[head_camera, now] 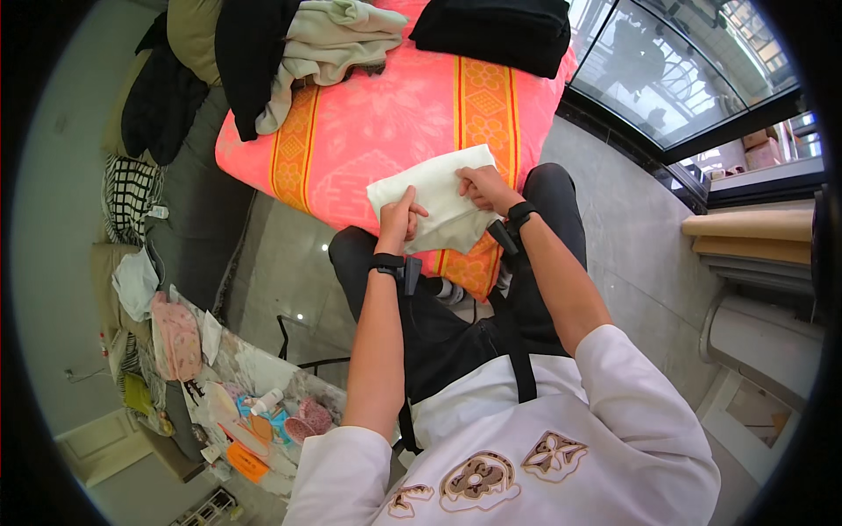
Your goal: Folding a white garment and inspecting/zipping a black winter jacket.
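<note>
A small white cloth garment (439, 194) is spread between my hands, above the near end of a surface draped in a pink and orange patterned cover (375, 138). Its upper edge slants up to the right, and its lower part narrows and falls in soft creases. My left hand (400, 215) holds the garment's left side, thumb laid along the fabric. At the right side, my right hand (485, 188) grips it with bent fingers. Some fingertips are hidden behind the fabric or curled out of sight.
A cream garment (339, 39) lies heaped on the cover's far left, beside black cloth (253, 59). Folded black clothing (493, 33) rests at the far right. A dark grey sofa (191, 197) stands left; a cluttered marble-patterned table (256, 371) is at lower left.
</note>
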{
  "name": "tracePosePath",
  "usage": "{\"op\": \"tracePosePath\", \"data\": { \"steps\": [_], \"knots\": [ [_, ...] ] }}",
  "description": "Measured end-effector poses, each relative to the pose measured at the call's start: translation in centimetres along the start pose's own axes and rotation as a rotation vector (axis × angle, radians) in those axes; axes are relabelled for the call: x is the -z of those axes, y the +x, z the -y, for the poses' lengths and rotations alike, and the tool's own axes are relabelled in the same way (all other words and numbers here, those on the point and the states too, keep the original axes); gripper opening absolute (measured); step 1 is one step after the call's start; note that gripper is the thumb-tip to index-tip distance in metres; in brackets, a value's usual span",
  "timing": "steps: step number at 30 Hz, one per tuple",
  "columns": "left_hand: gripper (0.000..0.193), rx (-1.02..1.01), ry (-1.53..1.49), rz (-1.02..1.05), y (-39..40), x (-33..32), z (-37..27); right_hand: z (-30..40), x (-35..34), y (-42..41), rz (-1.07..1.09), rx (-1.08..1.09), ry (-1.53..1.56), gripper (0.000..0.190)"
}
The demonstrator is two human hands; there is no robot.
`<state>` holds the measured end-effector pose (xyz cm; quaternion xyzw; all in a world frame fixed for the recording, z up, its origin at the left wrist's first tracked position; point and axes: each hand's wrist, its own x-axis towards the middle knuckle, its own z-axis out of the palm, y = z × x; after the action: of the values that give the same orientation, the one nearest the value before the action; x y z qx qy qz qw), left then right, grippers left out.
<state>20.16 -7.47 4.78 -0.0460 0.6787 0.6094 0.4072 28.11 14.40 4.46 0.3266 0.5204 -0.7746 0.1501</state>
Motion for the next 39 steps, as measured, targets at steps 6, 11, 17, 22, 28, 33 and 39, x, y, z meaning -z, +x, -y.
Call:
{"op": "tracePosePath", "data": {
  "steps": [6, 11, 17, 22, 28, 33, 39],
  "knots": [
    [0.053, -0.113, -0.168, -0.164, -0.4, -0.3, 1.4, -0.8, 1.0, 0.1, -0.015, -0.019, 0.179, 0.042],
    [0.052, -0.141, -0.170, -0.211, -0.5, 0.0, 1.2, 0.2, 2.2, -1.2, -0.080, -0.074, -0.129, 0.054],
    [0.050, -0.106, -0.143, -0.215, 0.1, 0.0, 1.4, -0.7, 3.6, -0.7, -0.025, -0.034, -0.181, 0.062],
    [0.053, -0.151, -0.136, -0.226, 0.2, 1.0, 2.6, -1.2, 3.4, -0.6, -0.018, -0.014, -0.114, 0.060],
    [0.053, -0.154, -0.083, -0.228, 0.7, 0.9, 2.3, -1.5, 3.6, 0.1, -0.009, -0.005, -0.050, 0.058],
    [0.053, -0.139, -0.103, -0.209, 0.4, 1.0, 1.8, -1.9, 2.4, -0.4, -0.128, 0.105, -0.157, 0.058],
    [0.054, -0.121, -0.111, -0.189, 0.2, 0.7, 1.4, -2.0, 1.2, -1.7, -0.260, 0.240, -0.301, 0.057]
  ]
}}
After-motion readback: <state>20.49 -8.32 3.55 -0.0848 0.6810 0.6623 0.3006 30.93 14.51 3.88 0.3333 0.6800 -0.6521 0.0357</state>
